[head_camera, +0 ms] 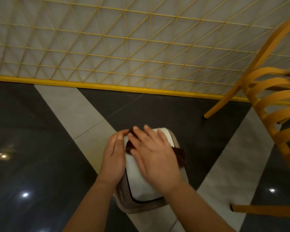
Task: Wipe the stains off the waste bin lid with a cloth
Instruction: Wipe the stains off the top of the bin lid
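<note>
Nearest to the camera, the small beige plastic waste bin [124, 205] is standing on the glossy floor of dark and light grey tiles [40, 148], and its white swing lid [139, 181] is facing upward. The right hand [156, 153] is lying flat on the lid with the fingers spread, pressing the dark brown cloth [178, 154] against it; the cloth is showing at both sides of this hand. The left hand [113, 154] is resting along the left edge of the lid, its fingers straight and together, touching the bin. Farther right, a yellow wooden chair [266, 104] is standing. Behind, a yellow wire grid fence [124, 47] is running across the floor.
</note>
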`<action>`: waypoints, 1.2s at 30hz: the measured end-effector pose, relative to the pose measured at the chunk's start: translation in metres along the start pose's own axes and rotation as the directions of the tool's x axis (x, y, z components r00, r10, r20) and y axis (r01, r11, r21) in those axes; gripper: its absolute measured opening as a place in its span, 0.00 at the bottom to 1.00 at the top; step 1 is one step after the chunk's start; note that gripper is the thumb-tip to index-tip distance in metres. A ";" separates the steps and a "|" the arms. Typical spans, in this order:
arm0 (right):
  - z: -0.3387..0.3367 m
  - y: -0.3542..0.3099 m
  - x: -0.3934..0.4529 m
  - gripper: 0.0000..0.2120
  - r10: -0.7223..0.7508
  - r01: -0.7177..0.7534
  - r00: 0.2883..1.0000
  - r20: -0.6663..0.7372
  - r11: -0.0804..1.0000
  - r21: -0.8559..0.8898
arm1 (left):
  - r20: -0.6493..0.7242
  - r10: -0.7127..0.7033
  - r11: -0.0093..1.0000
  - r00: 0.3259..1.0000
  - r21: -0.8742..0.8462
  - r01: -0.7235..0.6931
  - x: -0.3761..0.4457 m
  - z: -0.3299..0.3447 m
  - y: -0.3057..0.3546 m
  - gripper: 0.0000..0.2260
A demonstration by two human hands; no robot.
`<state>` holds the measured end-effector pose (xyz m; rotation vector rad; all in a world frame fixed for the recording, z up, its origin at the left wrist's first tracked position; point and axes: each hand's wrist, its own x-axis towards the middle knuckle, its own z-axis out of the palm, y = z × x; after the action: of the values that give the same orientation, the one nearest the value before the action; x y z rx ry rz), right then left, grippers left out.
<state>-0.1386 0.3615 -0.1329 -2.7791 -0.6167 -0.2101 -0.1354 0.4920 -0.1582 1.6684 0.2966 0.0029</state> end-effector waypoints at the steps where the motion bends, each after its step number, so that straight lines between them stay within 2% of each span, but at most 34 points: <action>1: 0.000 0.009 0.007 0.20 0.026 -0.027 0.999 -0.030 0.998 -0.050 | -0.006 -0.009 1.000 1.000 -0.010 0.009 0.000 0.000 -0.002 0.14; 2: 0.000 0.021 0.010 0.20 0.095 -0.100 0.993 -0.073 0.993 -0.067 | -0.014 -0.022 1.000 1.000 -0.020 0.021 -0.001 0.000 -0.002 0.14; 4: -0.003 0.041 0.002 0.18 0.312 -0.304 0.940 -0.136 0.950 0.075 | -0.016 -0.049 0.998 0.999 -0.031 0.049 -0.004 0.000 -0.003 0.14; 5: -0.003 0.044 -0.008 0.18 0.391 -0.367 0.908 -0.148 0.915 0.167 | -0.014 -0.060 0.998 0.998 -0.027 0.059 -0.005 0.000 -0.002 0.13; 6: -0.003 0.040 -0.019 0.18 0.414 -0.384 0.896 -0.159 0.904 0.187 | -0.014 -0.064 0.998 0.998 -0.021 0.064 -0.006 0.001 0.000 0.13; 7: -0.003 0.030 -0.031 0.19 0.376 -0.356 0.911 -0.167 0.924 0.137 | -0.015 -0.063 0.998 0.998 -0.014 0.063 -0.007 0.001 0.000 0.13; 9: 0.003 0.010 -0.048 0.21 0.201 -0.205 0.970 -0.136 0.979 -0.017 | -0.021 -0.051 0.999 0.998 -0.014 0.051 -0.006 0.002 0.000 0.12; 12: 0.008 -0.009 -0.044 0.23 0.040 -0.041 0.999 -0.029 0.998 -0.047 | -0.029 -0.035 0.999 0.999 -0.001 0.035 -0.005 0.001 -0.002 0.14; 15: 0.001 -0.002 -0.011 0.22 0.080 -0.078 0.996 0.026 0.996 -0.049 | -0.031 -0.039 0.999 0.999 0.004 0.040 -0.004 0.002 -0.003 0.15; 18: -0.009 0.023 0.016 0.20 0.267 -0.268 0.963 0.029 0.963 0.021 | -0.052 -0.056 0.998 0.997 -0.003 0.056 -0.006 0.004 -0.003 0.14; 20: -0.012 0.035 0.023 0.18 0.375 -0.375 0.927 0.031 0.914 0.152 | -0.068 -0.064 0.998 0.996 0.008 0.064 -0.006 0.005 -0.004 0.13; 22: -0.012 0.044 0.019 0.17 0.519 -0.504 0.851 0.081 0.765 0.402 | -0.084 -0.074 0.997 0.994 0.002 0.074 -0.007 0.007 -0.003 0.12; 23: -0.013 0.049 0.014 0.16 0.617 -0.582 0.772 0.154 0.589 0.561 | -0.089 -0.078 0.997 0.993 -0.005 0.078 -0.008 0.008 -0.002 0.12; 24: -0.014 0.052 0.007 0.15 0.687 -0.636 0.674 0.273 0.350 0.688 | -0.095 -0.082 0.997 0.992 -0.014 0.081 -0.008 0.009 -0.002 0.12; 25: -0.011 0.055 -0.004 0.15 0.722 -0.678 0.566 0.398 0.134 0.722 | -0.103 -0.086 0.996 0.991 -0.024 0.084 -0.009 0.010 -0.002 0.12; 26: -0.007 0.056 -0.018 0.17 0.734 -0.706 0.495 0.465 0.028 0.707 | -0.111 -0.089 0.996 0.990 -0.032 0.086 -0.010 0.010 -0.002 0.12; 27: -0.002 0.054 -0.032 0.20 0.750 -0.721 0.470 0.466 0.021 0.693 | -0.118 -0.088 0.996 0.989 -0.040 0.084 -0.010 0.011 -0.002 0.12; 29: 0.010 0.044 -0.061 0.22 0.806 -0.685 0.453 0.381 0.041 0.727 | -0.128 -0.091 0.995 0.988 -0.047 0.085 -0.010 0.011 -0.002 0.13; 31: 0.015 0.028 -0.084 0.24 0.830 -0.629 0.469 0.302 0.074 0.774 | -0.124 -0.094 0.995 0.988 -0.039 0.090 -0.010 0.011 -0.003 0.13; 34: 0.009 0.020 -0.082 0.32 0.837 -0.655 0.482 0.259 0.148 0.741 | -0.113 -0.078 0.997 0.991 -0.037 0.075 -0.008 0.010 -0.003 0.13; 36: 0.003 0.024 -0.062 0.29 0.817 -0.641 0.543 0.196 0.252 0.725 | -0.102 -0.085 0.996 0.991 -0.024 0.083 -0.007 0.010 -0.002 0.13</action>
<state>-0.1837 0.3173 -0.1539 -1.8676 0.6326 -0.0288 -0.1410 0.4807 -0.1603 1.6381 0.4442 0.0288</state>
